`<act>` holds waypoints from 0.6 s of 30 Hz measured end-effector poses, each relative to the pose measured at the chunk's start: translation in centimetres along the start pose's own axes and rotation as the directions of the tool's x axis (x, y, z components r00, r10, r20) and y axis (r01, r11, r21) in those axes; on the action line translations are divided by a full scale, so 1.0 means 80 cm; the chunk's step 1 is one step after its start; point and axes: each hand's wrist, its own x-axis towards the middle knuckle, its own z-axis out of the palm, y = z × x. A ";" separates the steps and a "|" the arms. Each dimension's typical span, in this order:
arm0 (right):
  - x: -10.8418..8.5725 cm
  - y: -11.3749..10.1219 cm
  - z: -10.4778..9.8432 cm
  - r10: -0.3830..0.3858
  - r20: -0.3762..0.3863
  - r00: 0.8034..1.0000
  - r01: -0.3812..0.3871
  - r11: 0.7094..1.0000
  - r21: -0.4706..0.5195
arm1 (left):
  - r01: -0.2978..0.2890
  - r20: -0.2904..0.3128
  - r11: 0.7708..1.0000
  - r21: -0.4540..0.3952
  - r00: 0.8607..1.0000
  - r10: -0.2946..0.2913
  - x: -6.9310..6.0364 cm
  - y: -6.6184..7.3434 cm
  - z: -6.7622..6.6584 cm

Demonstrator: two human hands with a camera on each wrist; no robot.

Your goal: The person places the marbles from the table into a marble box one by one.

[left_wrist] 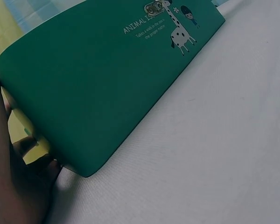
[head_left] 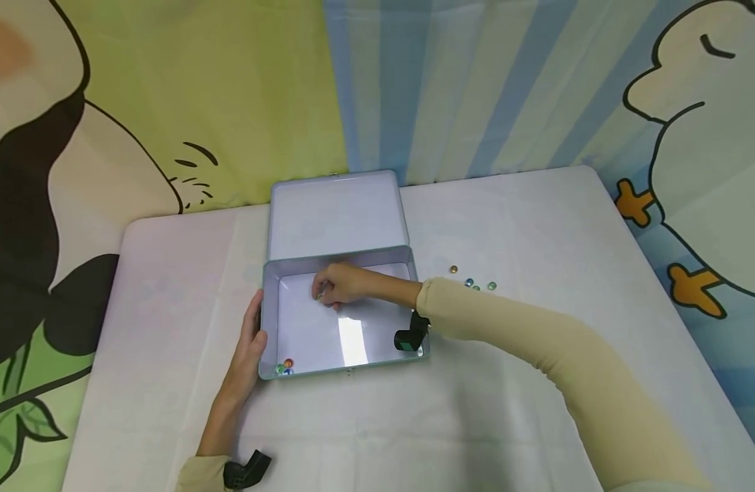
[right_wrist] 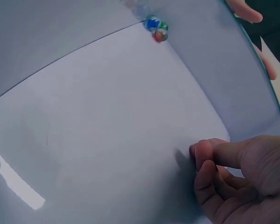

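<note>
A hinged tin box (head_left: 316, 342), green outside and pale inside, lies with its lid (head_left: 337, 215) folded back. My left hand (head_left: 246, 352) rests against the box's left side, fingers along the outer wall; the left wrist view shows the green front (left_wrist: 98, 88). Inside the box, my right hand (head_left: 341, 283) is over the left part of the floor, thumb and fingertips pinched together. A small glint of a marble (head_left: 319, 296) shows at those fingertips; in the right wrist view the fingers (right_wrist: 205, 175) hide it. Several marbles (right_wrist: 156, 28) sit in the front left corner.
Several loose marbles (head_left: 469, 282) lie on the white tablecloth (head_left: 525, 232) to the right of the box, beyond the right forearm. A printed cloth (head_left: 260, 89) hangs behind the table. Black wrist cameras (head_left: 246, 470) are strapped to both wrists.
</note>
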 end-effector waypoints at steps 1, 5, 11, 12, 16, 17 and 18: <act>0.001 0.002 0.001 0.008 -0.001 1.000 -0.008 1.000 0.012 | -0.001 0.000 1.000 0.002 1.000 0.001 0.000 0.000 0.000; 0.004 0.007 0.004 0.020 -0.003 1.000 -0.020 0.998 0.052 | -0.009 0.007 1.000 0.006 1.000 0.009 0.000 0.001 0.001; -0.004 0.008 -0.006 -0.014 0.010 1.000 0.013 0.996 0.093 | -0.005 0.003 1.000 0.014 1.000 0.005 0.001 -0.001 0.001; -0.011 0.005 -0.012 -0.030 -0.001 1.000 0.030 0.994 0.107 | -0.003 0.000 1.000 0.014 1.000 0.003 0.002 -0.001 0.001; -0.066 -0.013 -0.041 -0.100 -0.089 0.991 0.117 0.973 0.201 | -0.009 -0.004 1.000 0.009 1.000 0.009 0.002 -0.003 0.001; -0.086 -0.017 -0.047 -0.123 -0.130 0.984 0.148 0.968 0.202 | -0.009 -0.006 1.000 0.009 1.000 0.009 0.001 -0.003 0.001; -0.108 -0.017 -0.051 -0.145 -0.177 0.973 0.178 0.965 0.192 | -0.010 -0.009 1.000 0.008 1.000 0.010 0.000 -0.004 0.001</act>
